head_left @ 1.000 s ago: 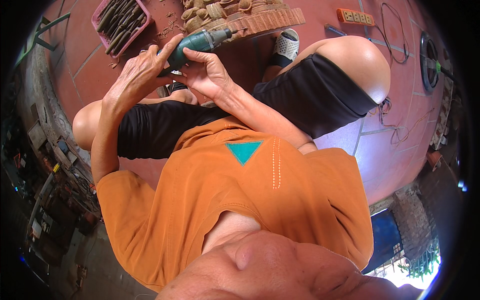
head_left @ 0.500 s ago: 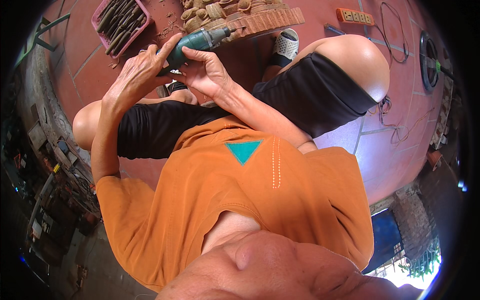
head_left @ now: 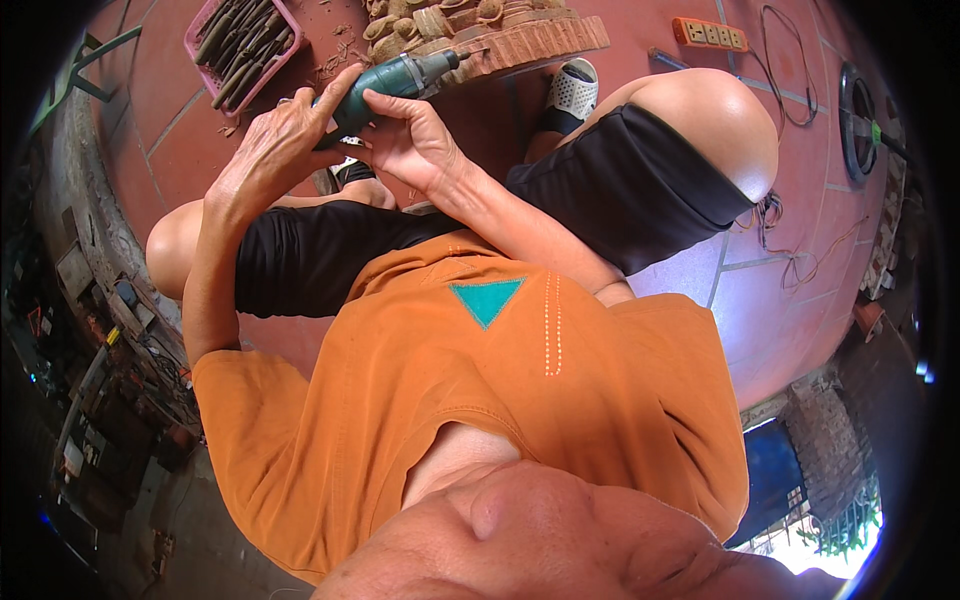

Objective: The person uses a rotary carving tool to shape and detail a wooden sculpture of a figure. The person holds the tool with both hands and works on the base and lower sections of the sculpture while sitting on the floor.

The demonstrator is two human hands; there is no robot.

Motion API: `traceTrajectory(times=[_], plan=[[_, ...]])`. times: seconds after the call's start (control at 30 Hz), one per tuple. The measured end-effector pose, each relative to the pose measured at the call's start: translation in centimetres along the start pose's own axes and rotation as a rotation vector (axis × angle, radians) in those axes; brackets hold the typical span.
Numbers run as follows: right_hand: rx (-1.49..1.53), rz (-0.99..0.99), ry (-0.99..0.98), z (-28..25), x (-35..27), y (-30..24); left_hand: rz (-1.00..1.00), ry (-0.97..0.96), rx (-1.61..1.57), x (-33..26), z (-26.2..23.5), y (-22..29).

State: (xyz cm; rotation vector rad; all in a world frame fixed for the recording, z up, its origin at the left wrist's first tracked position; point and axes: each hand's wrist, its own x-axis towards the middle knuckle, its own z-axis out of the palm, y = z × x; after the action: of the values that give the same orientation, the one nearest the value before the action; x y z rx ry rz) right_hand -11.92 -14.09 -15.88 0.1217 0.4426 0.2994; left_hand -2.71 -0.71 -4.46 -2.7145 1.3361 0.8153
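Observation:
A green die grinder [head_left: 385, 88] with a grey nose and a thin bit slants up and to the right above my lap. My left hand [head_left: 278, 145] wraps round its rear body from the left side. From the right, my right hand [head_left: 418, 143] holds the same body, thumb along its upper side and fingers underneath, partly hidden. Just beyond the bit lies a carved wooden piece [head_left: 530, 48] with rounded relief and a rough, reddish-brown edge. Whether the bit touches the wood, I cannot tell.
A pink basket [head_left: 297, 42] full of carving tools sits at the far left, with wood shavings [head_left: 340, 57] beside it. An orange power strip [head_left: 708, 34] and a looped cable [head_left: 790, 70] lie far right. A black ring-shaped object [head_left: 858, 122] stands near the right rim.
The grinder's nose has shifted very slightly upward. Both hands keep their hold.

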Motion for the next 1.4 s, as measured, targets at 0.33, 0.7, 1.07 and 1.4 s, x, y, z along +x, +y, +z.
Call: traceTrajectory(times=[0.33,0.7,1.07,1.4], plan=[[-0.015,-0.011,-0.011,0.09,-0.12,-0.04,-0.002,0.009,0.012,-0.10,0.16,-0.10],[-0.034,-0.017,-0.012,0.23,-0.15,-0.05,-0.003,0.017,0.011,-0.09,0.41,-0.26],[-0.047,-0.015,-0.013,0.00,0.02,-0.08,0.000,0.037,0.011,-0.13,0.45,-0.18],[-0.054,-0.037,-0.014,0.11,0.02,-0.11,0.011,0.042,0.016,-0.10,0.42,-0.19]])
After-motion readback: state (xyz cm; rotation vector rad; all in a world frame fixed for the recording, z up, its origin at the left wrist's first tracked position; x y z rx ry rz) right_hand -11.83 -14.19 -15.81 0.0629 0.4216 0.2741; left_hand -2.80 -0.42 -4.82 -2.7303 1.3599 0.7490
